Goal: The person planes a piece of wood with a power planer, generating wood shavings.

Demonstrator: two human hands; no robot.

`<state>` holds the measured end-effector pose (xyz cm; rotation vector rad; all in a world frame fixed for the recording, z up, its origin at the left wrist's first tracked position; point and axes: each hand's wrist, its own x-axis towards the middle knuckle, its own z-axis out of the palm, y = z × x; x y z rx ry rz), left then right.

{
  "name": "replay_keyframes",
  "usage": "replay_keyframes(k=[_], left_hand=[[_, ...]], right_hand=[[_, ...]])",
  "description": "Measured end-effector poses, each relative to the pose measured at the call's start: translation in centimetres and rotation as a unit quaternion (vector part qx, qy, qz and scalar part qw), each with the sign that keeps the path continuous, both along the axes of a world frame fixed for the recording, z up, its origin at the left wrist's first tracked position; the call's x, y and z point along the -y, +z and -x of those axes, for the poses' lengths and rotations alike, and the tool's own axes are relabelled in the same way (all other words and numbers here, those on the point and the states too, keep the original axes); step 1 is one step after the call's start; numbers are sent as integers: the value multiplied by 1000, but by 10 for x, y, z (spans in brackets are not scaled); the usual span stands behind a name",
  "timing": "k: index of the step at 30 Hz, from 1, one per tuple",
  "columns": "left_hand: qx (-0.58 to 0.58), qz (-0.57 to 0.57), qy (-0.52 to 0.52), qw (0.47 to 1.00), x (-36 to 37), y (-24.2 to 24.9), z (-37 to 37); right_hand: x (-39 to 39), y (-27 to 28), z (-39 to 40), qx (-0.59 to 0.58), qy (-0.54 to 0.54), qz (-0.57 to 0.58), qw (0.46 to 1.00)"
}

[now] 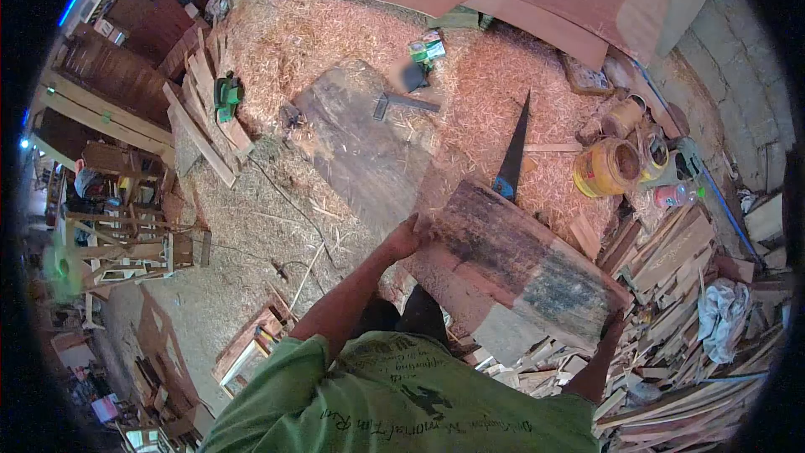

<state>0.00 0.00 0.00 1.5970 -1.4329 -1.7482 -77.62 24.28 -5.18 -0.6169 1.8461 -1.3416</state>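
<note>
Head view: we hold a dark, weathered wooden plank (524, 262) with both hands, lifted above the shaving-strewn floor (335, 42). Our left hand (408, 237) has its fingers clamped on the plank's upper-left end; our right hand (615, 323) grips the lower-right end, though its fingers are mostly hidden behind the wood, so we cannot tell exactly how they close. A handsaw (513, 149) lies on the shavings just beyond the plank. A second broad board (360, 147) rests on the floor further out, a hammer (402, 103) on its far end. Yellow buckets (608, 166) stand near the floor's right edge, beside stacked offcuts (671, 260).
</note>
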Motion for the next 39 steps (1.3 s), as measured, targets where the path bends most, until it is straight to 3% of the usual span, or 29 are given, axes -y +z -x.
replay_keyframes(k=[1, 2, 3, 4, 5, 7, 9, 10, 13, 14, 17, 19, 20, 22, 23, 24, 25, 26, 27, 29, 30, 32, 34, 36, 38, 39], left_hand=[[-74, -23, 15, 997, -18, -21, 2], [-94, -8, 2, 996, 20, -28, 5], [-114, 7, -10, 993, 58, -38, 8], [-83, 0, -43, 996, 51, -36, 10], [-57, -6, -77, 995, 45, -35, 15], [34, 21, -49, 998, 39, -45, 12], [110, 23, -12, 994, 35, -35, -1], [144, 8, 5, 990, 32, 2, -15], [190, -19, 8, 982, 40, 60, -71], [192, -23, 4, 981, 46, 67, -87], [316, -24, 11, 948, 74, 104, -116], [335, 30, 61, 940, 86, 72, -151], [342, 51, 78, 935, 97, 68, -165], [348, 92, 73, 930, 121, 49, -204], [327, 153, 84, 929, 128, 11, -235], [357, 92, 82, 926, 146, 32, -245], [352, 76, 51, 931, 161, 43, -263], [346, 114, 67, 929, 168, 49, -276], [401, 160, 41, 901, 175, 76, -275], [422, 127, 46, 896, 183, 77, -290], [432, 141, 32, 890, 188, 67, -302], [405, 117, 22, 907, 196, 62, -316], [407, 149, 27, 901, 192, 48, -321], [418, 185, 51, 888, 188, 34, -317], [397, 191, 71, 895, 190, 21, -320], [389, 213, 90, 892, 194, 19, -321]], right_hand=[[-24, 9, -1, -98, 6, -32, 995], [9, -1, -9, -136, -2, -65, 989], [44, -13, -15, -173, -9, -99, 980], [32, 4, -31, -151, -19, -192, 969], [17, 3, -31, -130, -5, -156, 979], [-14, -3, -26, -81, 25, -84, 993], [-9, 34, -93, 71, -10, 24, 997], [-52, -58, -41, 143, -10, 88, 986], [-42, 80, -186, -9, -7, -138, 990], [-27, 109, -241, -44, -15, -106, 993], [-32, 93, -314, -106, -46, -182, 976], [-11, 97, -381, 99, -146, -78, 981], [-13, 70, -399, 135, -113, 25, 984], [17, 108, -466, 10, -44, -130, 990], [47, 147, -511, -77, -3, -193, 978], [31, 114, -513, -205, 70, -150, 965], [38, 122, -534, -152, 48, -179, 971], [27, 90, -533, -208, -6, -215, 954], [37, 102, -544, -104, -30, -235, 966], [57, 135, -570, 93, -102, -284, 949], [66, 129, -582, 128, -122, -296, 939], [44, 80, -577, 89, -110, -283, 949], [-1, 1, -541, -75, -49, -249, 964], [46, 65, -578, 165, -133, -249, 945], [92, 100, -602, 200, -257, -330, 886], [103, 96, -604, 211, -233, -319, 894]])
